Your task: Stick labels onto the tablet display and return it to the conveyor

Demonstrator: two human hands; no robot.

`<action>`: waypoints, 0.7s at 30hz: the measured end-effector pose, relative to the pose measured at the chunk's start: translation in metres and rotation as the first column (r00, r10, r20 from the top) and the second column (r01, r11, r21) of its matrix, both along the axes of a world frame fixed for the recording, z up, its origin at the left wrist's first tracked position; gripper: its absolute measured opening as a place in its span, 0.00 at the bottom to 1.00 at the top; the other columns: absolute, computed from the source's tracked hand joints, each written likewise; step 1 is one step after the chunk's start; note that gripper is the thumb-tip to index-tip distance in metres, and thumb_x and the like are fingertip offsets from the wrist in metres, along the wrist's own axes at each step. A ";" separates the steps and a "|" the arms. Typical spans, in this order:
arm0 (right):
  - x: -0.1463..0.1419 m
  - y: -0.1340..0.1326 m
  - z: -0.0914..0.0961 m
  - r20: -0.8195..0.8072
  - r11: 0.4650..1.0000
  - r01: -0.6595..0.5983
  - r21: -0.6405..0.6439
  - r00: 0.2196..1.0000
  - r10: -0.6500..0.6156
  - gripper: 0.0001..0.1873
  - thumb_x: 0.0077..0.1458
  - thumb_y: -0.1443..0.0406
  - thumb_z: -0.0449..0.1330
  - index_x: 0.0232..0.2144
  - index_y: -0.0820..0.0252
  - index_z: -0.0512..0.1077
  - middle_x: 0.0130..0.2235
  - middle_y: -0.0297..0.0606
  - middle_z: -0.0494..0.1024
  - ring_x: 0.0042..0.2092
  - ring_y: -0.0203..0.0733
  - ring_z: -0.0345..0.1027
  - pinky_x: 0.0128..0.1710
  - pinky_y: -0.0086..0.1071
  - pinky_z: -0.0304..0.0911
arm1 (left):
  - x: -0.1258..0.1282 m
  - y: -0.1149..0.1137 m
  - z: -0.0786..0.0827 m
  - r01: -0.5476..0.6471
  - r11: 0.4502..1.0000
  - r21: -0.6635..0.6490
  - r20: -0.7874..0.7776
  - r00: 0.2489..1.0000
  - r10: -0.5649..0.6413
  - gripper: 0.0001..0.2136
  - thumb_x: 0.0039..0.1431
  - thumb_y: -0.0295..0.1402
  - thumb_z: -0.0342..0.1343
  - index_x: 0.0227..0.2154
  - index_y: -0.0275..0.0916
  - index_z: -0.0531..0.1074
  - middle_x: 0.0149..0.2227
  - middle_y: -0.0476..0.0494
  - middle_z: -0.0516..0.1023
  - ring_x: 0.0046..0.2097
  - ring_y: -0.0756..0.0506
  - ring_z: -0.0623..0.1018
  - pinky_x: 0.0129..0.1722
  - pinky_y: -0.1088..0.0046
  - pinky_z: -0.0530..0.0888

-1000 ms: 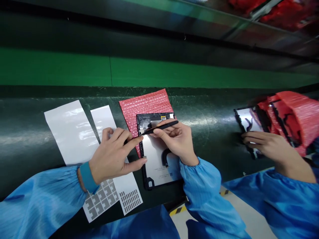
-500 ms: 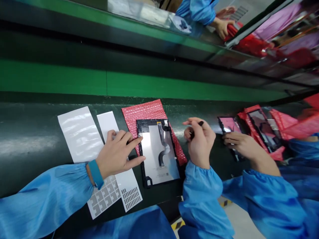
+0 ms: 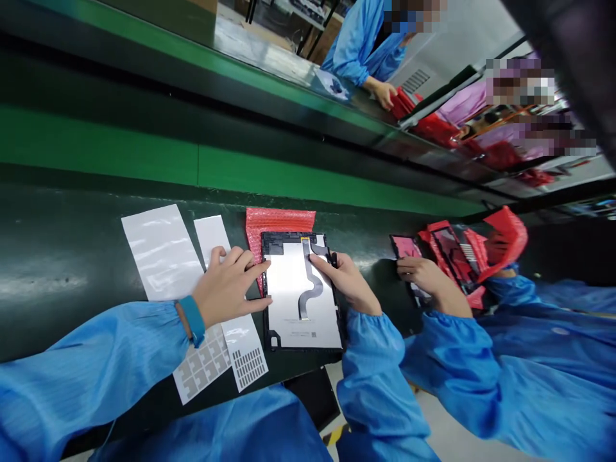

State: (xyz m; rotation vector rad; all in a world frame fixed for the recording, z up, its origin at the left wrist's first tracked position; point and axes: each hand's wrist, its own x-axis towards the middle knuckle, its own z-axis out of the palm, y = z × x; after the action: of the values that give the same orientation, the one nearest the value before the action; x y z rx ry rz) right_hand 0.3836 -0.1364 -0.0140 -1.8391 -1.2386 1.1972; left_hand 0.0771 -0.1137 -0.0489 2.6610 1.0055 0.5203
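Note:
In front of me a tablet-sized display panel (image 3: 289,282) lies with its silver back up in a black frame. A grey ribbon cable (image 3: 307,269) curves down its back. My left hand (image 3: 231,285) is open, thumb and forefinger spread and touching the panel's left edge. My right hand (image 3: 349,279) grips the right edge, thumb on the back near the ribbon cable and the other fingers mostly hidden. A small dark bit shows by its fingers; I cannot tell what it is. Red bubble wrap (image 3: 282,218) lies partly under the panel.
Left of the panel lie a white sheet (image 3: 161,250) and a narrow sheet of grey stickers (image 3: 248,366), with larger grey stickers (image 3: 205,362) below my wrist. To the right, a co-worker's hand (image 3: 426,276) touches another panel near red wrap (image 3: 507,240). A green ledge (image 3: 96,141) runs behind.
My right hand has come left and down from beside the panel onto its right edge. The panel has turned slightly and covers the wrap's right part. My left hand stays at the left edge.

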 end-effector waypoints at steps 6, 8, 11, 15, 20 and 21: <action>0.005 0.030 -0.005 -0.249 0.915 0.392 0.093 0.899 -0.360 0.27 0.46 0.48 0.79 0.33 0.61 0.75 0.28 0.38 0.78 0.24 0.40 0.69 0.19 0.29 0.65 | 0.000 -0.002 -0.002 -0.069 0.990 -0.126 0.192 0.977 0.092 0.25 0.69 0.52 0.58 0.55 0.36 0.65 0.48 0.40 0.72 0.47 0.39 0.68 0.49 0.54 0.59; 0.005 0.065 -0.006 -0.270 0.870 0.472 0.141 0.864 -0.425 0.25 0.53 0.48 0.76 0.32 0.59 0.70 0.25 0.34 0.75 0.21 0.37 0.65 0.16 0.28 0.63 | 0.000 -0.001 -0.003 -0.078 0.988 -0.134 0.219 0.970 0.106 0.18 0.71 0.48 0.56 0.48 0.36 0.66 0.44 0.41 0.72 0.46 0.40 0.68 0.48 0.56 0.58; -0.001 0.127 -0.005 -0.264 0.855 0.496 0.149 0.853 -0.450 0.22 0.68 0.51 0.65 0.31 0.58 0.65 0.21 0.25 0.64 0.16 0.29 0.51 0.13 0.23 0.53 | 0.001 -0.001 -0.002 -0.060 0.993 -0.104 0.226 0.971 0.083 0.14 0.73 0.45 0.54 0.42 0.38 0.66 0.40 0.43 0.72 0.44 0.40 0.67 0.46 0.56 0.57; -0.029 0.199 0.001 -0.202 0.905 0.411 0.112 0.901 -0.384 0.17 0.75 0.56 0.60 0.36 0.64 0.70 0.26 0.25 0.65 0.19 0.27 0.52 0.16 0.20 0.52 | 0.002 -0.003 -0.002 -0.054 0.994 -0.096 0.253 0.965 0.077 0.11 0.72 0.42 0.55 0.41 0.39 0.66 0.40 0.44 0.72 0.44 0.40 0.67 0.47 0.54 0.57; -0.068 0.238 0.008 -0.050 0.979 0.183 0.087 0.983 -0.179 0.14 0.74 0.58 0.62 0.40 0.65 0.72 0.30 0.29 0.70 0.23 0.29 0.60 0.21 0.21 0.60 | 0.004 -0.005 -0.003 -0.060 0.992 -0.112 0.273 0.958 0.089 0.10 0.71 0.41 0.57 0.42 0.40 0.68 0.41 0.45 0.72 0.45 0.39 0.67 0.48 0.53 0.57; -0.072 0.237 0.010 -0.005 0.988 0.129 0.086 0.992 -0.129 0.14 0.74 0.58 0.62 0.39 0.65 0.72 0.30 0.29 0.69 0.23 0.29 0.59 0.21 0.21 0.59 | 0.004 -0.005 -0.003 -0.063 0.991 -0.116 0.272 0.958 0.093 0.10 0.71 0.41 0.57 0.42 0.40 0.68 0.41 0.45 0.72 0.45 0.39 0.67 0.49 0.53 0.57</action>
State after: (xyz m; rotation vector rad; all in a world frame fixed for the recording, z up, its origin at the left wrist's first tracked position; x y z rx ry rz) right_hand 0.3113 0.1007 -0.0043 -1.8266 -1.1353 1.0573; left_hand 0.0811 -0.1183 -0.0519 2.3789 1.0247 0.8071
